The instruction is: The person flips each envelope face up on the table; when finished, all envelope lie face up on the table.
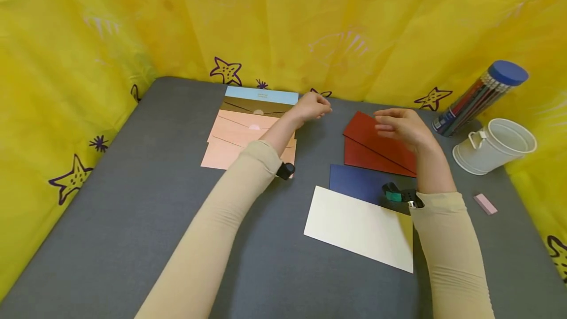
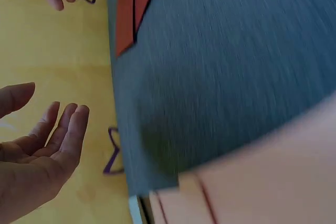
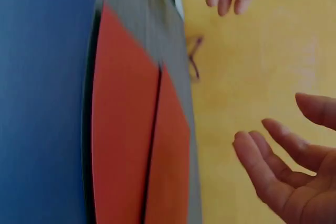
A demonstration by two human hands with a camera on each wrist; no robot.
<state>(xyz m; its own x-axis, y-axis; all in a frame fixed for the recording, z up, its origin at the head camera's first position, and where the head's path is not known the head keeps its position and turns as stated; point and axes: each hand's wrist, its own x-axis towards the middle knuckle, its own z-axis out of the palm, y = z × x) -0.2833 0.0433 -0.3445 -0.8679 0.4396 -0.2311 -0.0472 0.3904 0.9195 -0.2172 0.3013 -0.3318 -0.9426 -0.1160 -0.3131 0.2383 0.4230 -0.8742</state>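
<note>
two hands are up over the far side of the grey table [image 1: 133, 210], and both hold nothing. my left hand [image 1: 312, 107] hangs just past the fan of pink envelopes [image 1: 230, 144], its fingers loose and a little bent. my right hand [image 1: 400, 124] floats above the two red envelopes [image 1: 376, 149], fingers out and relaxed, not touching them as far as i can tell. in the wrist views i see both palms bare, with the yellow cloth [image 2: 58, 51] behind them.

i think i am between grabs, about to choose an envelope. the red ones are closest to my right hand, so the next move would need that hand to drop down flat and slide a finger under an edge, since the paper lies flat on the table.

around me: a blue envelope [image 1: 354, 183] sits near the red ones, and a cream envelope [image 1: 359, 228] lies partly over it. a light blue one [image 1: 261, 95] and a brown one [image 1: 254, 106] sit at the top of the pink fan. off to the right are a white cup [image 1: 493, 146], a tube of pencils [image 1: 480, 95] and a pink eraser [image 1: 485, 204]. nothing blocks the red envelopes.
</note>
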